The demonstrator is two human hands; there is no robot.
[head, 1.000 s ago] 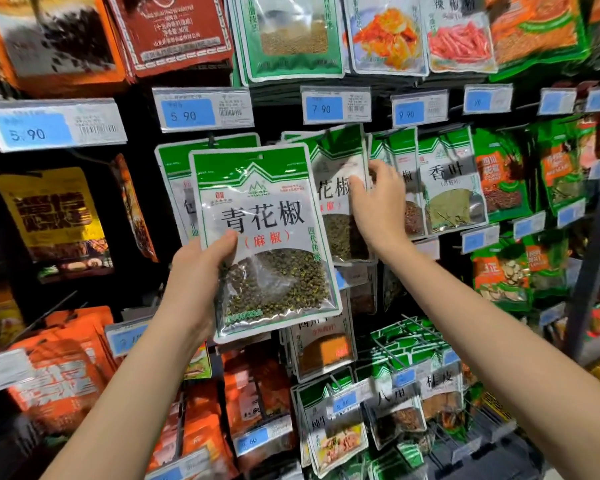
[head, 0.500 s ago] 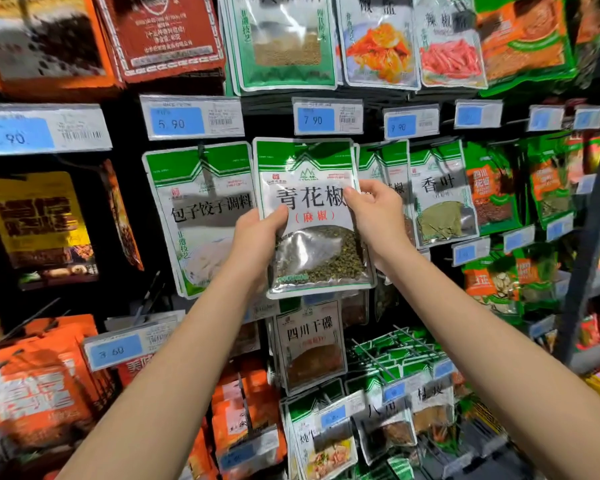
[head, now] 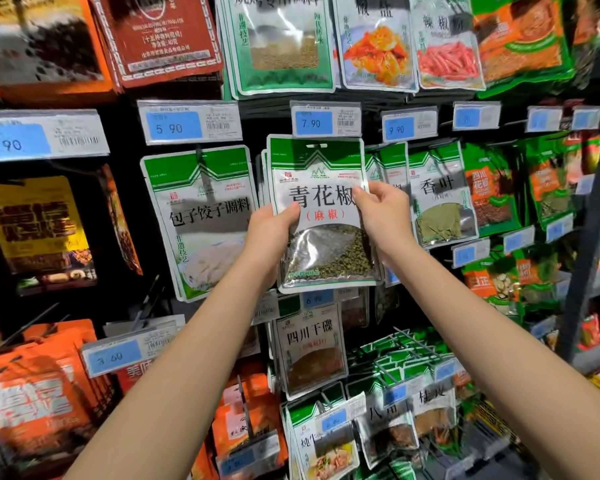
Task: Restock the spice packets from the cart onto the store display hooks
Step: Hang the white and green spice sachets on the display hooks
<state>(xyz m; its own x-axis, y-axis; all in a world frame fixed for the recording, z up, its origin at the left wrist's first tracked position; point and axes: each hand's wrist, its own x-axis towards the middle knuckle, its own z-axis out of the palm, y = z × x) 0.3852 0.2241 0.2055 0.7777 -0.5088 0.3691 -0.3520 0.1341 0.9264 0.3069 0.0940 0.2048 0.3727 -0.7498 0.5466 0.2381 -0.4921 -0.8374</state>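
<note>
A green-and-white packet of green peppercorns is held up flat against the display, just under the 7.90 price tag. My left hand grips its left edge with the thumb on the front. My right hand pinches its right edge near the printed name. The hang hole at the packet's top sits right below the tag. More packets of the same kind hang behind it, mostly hidden. The hook itself is not visible.
A dumpling-seasoning packet hangs to the left and a bay-leaf packet to the right. Rows of other packets and price tags fill the rack above and below. A grey shelf post stands at the right. Bare hooks jut out lower right.
The packet has gone from the left hand alone, low and left, up and right to the 7.90 hook. The right hand left the hanging packets and took its right edge.
</note>
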